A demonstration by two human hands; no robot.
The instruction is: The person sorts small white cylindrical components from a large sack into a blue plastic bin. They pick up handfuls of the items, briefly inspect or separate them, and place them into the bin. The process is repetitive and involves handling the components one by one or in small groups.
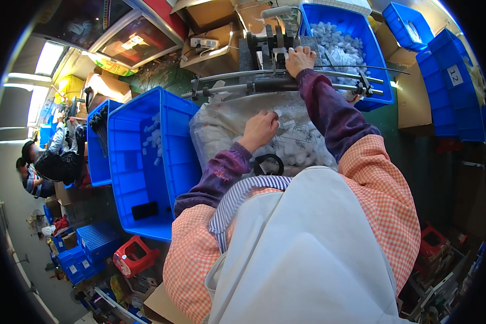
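Observation:
My right hand (301,60) reaches forward to a dark metal bench device (264,51). Its fingers are bent together against the device, and whatever lies between them is hidden. Closer to me, my left hand (260,130) hovers over a large clear plastic bag (213,121). Its fingers are curled closed near a small pale piece, too covered to make out. Small white plastic pieces (302,151) fill the bag's right side. Metal rods (232,76) run crosswise between the bag and the device. A black ring-shaped thing (269,162) lies at the bag's near edge.
Left of the bag stands a deep blue bin (137,183) holding white pieces and a black flat object (144,210). Another blue bin (375,48), full of white pieces, is at far right. Cardboard boxes (213,59) stand behind; a red stool (135,256) and people (59,162) are leftward.

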